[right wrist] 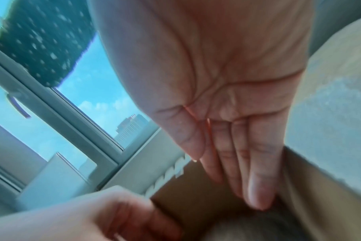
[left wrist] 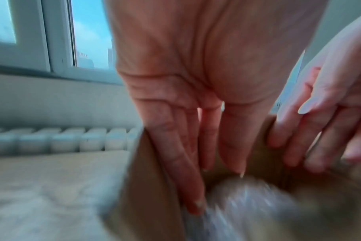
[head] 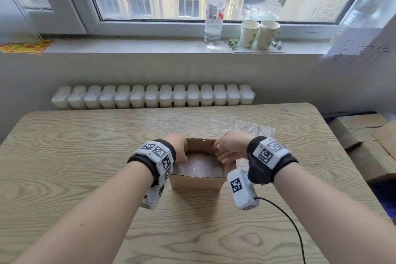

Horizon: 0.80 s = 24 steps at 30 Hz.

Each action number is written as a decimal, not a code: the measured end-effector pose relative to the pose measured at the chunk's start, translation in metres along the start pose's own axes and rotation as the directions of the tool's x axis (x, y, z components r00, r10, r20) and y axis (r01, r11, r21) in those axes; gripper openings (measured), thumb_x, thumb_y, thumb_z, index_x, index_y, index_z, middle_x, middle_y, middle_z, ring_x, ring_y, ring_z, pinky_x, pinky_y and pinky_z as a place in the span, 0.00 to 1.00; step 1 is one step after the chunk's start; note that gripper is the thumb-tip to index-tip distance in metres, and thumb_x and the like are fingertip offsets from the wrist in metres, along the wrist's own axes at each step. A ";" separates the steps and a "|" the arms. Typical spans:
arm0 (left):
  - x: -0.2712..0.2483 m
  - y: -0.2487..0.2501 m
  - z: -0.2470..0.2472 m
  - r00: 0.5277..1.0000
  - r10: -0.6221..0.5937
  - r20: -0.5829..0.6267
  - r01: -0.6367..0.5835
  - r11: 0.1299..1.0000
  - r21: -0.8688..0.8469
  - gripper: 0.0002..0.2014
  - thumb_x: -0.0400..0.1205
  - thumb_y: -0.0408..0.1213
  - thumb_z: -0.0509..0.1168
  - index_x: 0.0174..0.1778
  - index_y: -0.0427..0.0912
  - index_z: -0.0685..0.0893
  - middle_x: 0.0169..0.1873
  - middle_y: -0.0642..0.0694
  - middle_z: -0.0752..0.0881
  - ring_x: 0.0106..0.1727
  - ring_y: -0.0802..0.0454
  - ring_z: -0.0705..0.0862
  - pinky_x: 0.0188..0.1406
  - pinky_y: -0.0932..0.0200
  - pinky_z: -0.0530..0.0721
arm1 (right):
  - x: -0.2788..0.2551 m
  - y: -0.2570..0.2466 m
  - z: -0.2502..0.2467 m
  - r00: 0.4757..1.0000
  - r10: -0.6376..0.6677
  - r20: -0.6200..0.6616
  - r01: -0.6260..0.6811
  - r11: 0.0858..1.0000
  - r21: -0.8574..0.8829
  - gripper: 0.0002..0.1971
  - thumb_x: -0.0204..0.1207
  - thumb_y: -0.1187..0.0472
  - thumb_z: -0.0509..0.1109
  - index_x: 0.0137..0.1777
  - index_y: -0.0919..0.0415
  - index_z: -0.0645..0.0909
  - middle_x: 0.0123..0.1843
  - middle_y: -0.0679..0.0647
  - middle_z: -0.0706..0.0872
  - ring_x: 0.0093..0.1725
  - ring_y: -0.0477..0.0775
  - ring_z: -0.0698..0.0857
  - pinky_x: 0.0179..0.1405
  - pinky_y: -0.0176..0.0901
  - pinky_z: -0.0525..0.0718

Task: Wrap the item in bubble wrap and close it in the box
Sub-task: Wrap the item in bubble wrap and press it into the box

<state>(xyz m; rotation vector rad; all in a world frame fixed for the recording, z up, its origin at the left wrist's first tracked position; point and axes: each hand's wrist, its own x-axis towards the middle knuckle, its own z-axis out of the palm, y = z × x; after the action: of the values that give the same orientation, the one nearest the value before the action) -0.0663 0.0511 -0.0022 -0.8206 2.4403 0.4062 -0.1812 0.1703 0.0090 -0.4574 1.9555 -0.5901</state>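
Cardboard box (head: 196, 181) holds the bubble-wrapped item (head: 198, 166) — both hands' straight fingers reach inside.

Handwritten black characters, 异常件, stood on the pale grey sheet (head: 362, 53) leaning at the right of the windowsill. The clear plastic bottle (head: 214, 8) carried a white label with a red patch, its print too small to read. Black-and-white square code markers covered both white wristbands (head: 157, 154).

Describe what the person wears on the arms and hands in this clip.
Both forearms are bare, no sleeves. Each wrist carries a black band with white blocks printed with black-and-white square codes, plus a white camera unit hanging below. A thin black cable runs from the right one. The left hand and right hand wear no gloves.
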 end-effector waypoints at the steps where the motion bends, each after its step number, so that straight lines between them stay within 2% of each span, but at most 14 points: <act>1: -0.004 -0.001 -0.009 0.999 0.014 -0.042 -0.016 0.999 -0.038 0.15 0.80 0.37 0.67 0.63 0.40 0.85 0.46 0.43 0.88 0.58 0.46 0.87 0.58 0.55 0.84 | -0.008 -0.002 -0.012 1.000 -0.011 -0.018 0.011 1.000 0.024 0.18 0.82 0.70 0.59 0.70 0.74 0.75 0.57 0.66 0.85 0.37 0.55 0.85 0.32 0.37 0.87; 2: -0.011 -0.001 -0.018 0.996 0.028 -0.089 -0.037 0.994 -0.100 0.12 0.81 0.35 0.66 0.59 0.39 0.87 0.45 0.42 0.90 0.56 0.46 0.89 0.56 0.55 0.86 | -0.017 -0.005 -0.024 0.999 -0.016 -0.041 0.018 0.998 0.058 0.16 0.83 0.70 0.59 0.68 0.74 0.76 0.52 0.64 0.85 0.33 0.52 0.86 0.28 0.36 0.86; 3: -0.018 0.002 -0.027 0.988 0.039 -0.150 -0.062 0.987 -0.151 0.11 0.81 0.34 0.65 0.55 0.39 0.88 0.47 0.41 0.92 0.54 0.45 0.89 0.54 0.55 0.86 | -0.025 -0.005 -0.034 0.996 -0.036 -0.081 0.043 0.996 0.084 0.15 0.84 0.69 0.58 0.67 0.74 0.78 0.49 0.63 0.85 0.33 0.52 0.87 0.28 0.37 0.86; 5: -0.026 0.011 -0.040 0.953 0.070 -0.295 -0.135 0.969 -0.208 0.10 0.80 0.32 0.63 0.52 0.40 0.89 0.49 0.43 0.92 0.53 0.46 0.89 0.55 0.56 0.87 | -0.035 -0.001 -0.052 0.981 -0.087 -0.171 0.097 0.994 0.054 0.14 0.84 0.69 0.58 0.63 0.72 0.81 0.50 0.63 0.85 0.42 0.56 0.87 0.37 0.40 0.85; 7: -0.031 0.024 -0.047 0.889 0.111 -0.443 -0.220 0.955 -0.202 0.11 0.81 0.34 0.62 0.53 0.43 0.89 0.52 0.46 0.91 0.56 0.48 0.87 0.58 0.56 0.85 | -0.042 0.006 -0.063 0.965 -0.117 -0.234 0.126 0.992 0.022 0.13 0.83 0.69 0.59 0.61 0.71 0.82 0.51 0.62 0.85 0.48 0.58 0.85 0.41 0.39 0.83; 9: -0.030 0.040 -0.051 0.815 0.168 -0.554 -0.308 0.936 -0.169 0.13 0.82 0.35 0.60 0.57 0.45 0.87 0.56 0.49 0.89 0.59 0.50 0.86 0.62 0.57 0.82 | -0.047 0.015 -0.072 0.949 -0.136 -0.283 0.138 0.990 -0.016 0.13 0.82 0.69 0.60 0.60 0.69 0.83 0.50 0.60 0.85 0.47 0.56 0.84 0.40 0.39 0.82; 12: -0.029 0.069 -0.055 0.737 0.258 -0.625 -0.400 0.912 -0.095 0.14 0.82 0.36 0.60 0.62 0.46 0.85 0.61 0.49 0.86 0.64 0.50 0.82 0.68 0.57 0.77 | -0.054 0.028 -0.087 0.924 -0.148 -0.353 0.137 0.989 -0.056 0.12 0.80 0.68 0.62 0.57 0.65 0.85 0.47 0.58 0.85 0.45 0.54 0.83 0.36 0.38 0.79; 15: -0.023 0.097 -0.054 0.660 0.350 -0.664 -0.449 0.893 0.025 0.16 0.82 0.35 0.62 0.66 0.45 0.82 0.67 0.49 0.79 0.72 0.51 0.73 0.72 0.62 0.65 | -0.056 0.045 -0.103 0.906 -0.117 -0.407 0.103 0.993 -0.055 0.11 0.79 0.68 0.63 0.53 0.61 0.86 0.46 0.57 0.86 0.45 0.53 0.83 0.36 0.38 0.78; 16: -0.020 0.106 -0.053 0.648 0.375 -0.663 -0.451 0.890 0.064 0.18 0.82 0.35 0.62 0.68 0.45 0.80 0.70 0.49 0.77 0.75 0.51 0.70 0.75 0.61 0.62 | -0.055 0.052 -0.107 0.901 -0.103 -0.421 0.094 0.995 -0.042 0.11 0.78 0.68 0.63 0.52 0.60 0.87 0.46 0.57 0.86 0.44 0.53 0.83 0.35 0.38 0.77; 17: -0.016 0.115 -0.050 0.650 0.391 -0.651 -0.445 0.891 0.090 0.19 0.81 0.35 0.62 0.70 0.45 0.78 0.72 0.48 0.75 0.77 0.50 0.67 0.77 0.59 0.59 | -0.054 0.059 -0.112 0.900 -0.083 -0.429 0.079 0.996 -0.027 0.11 0.78 0.68 0.63 0.51 0.60 0.87 0.45 0.58 0.86 0.44 0.53 0.83 0.33 0.37 0.76; 19: -0.005 0.129 -0.044 0.694 0.395 -0.602 -0.418 0.902 0.110 0.22 0.81 0.38 0.63 0.73 0.47 0.75 0.74 0.49 0.72 0.80 0.50 0.63 0.80 0.54 0.58 | -0.049 0.074 -0.119 0.902 -0.038 -0.431 0.050 0.999 0.015 0.10 0.78 0.68 0.63 0.47 0.57 0.86 0.45 0.59 0.85 0.44 0.54 0.82 0.31 0.36 0.74; 22: 0.014 0.145 -0.032 0.786 0.347 -0.511 -0.376 0.925 0.051 0.23 0.81 0.42 0.63 0.74 0.49 0.74 0.74 0.49 0.72 0.78 0.50 0.66 0.79 0.52 0.62 | -0.032 0.100 -0.126 0.914 0.039 -0.403 -0.005 0.996 0.087 0.09 0.77 0.68 0.63 0.46 0.58 0.84 0.44 0.59 0.84 0.42 0.54 0.81 0.31 0.37 0.74; 24: 0.028 0.153 -0.025 0.846 0.293 -0.445 -0.334 0.943 -0.013 0.22 0.81 0.43 0.63 0.73 0.49 0.75 0.74 0.48 0.73 0.77 0.49 0.69 0.78 0.52 0.65 | -0.017 0.117 -0.129 0.921 0.094 -0.379 -0.038 0.988 0.152 0.07 0.78 0.68 0.63 0.46 0.59 0.83 0.44 0.60 0.83 0.42 0.55 0.80 0.37 0.40 0.75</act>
<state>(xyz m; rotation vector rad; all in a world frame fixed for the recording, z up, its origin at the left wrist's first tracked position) -0.1907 0.1449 0.0198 -0.5904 3.0176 0.4990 -0.2981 0.3007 0.0016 -0.1920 2.2716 -0.8188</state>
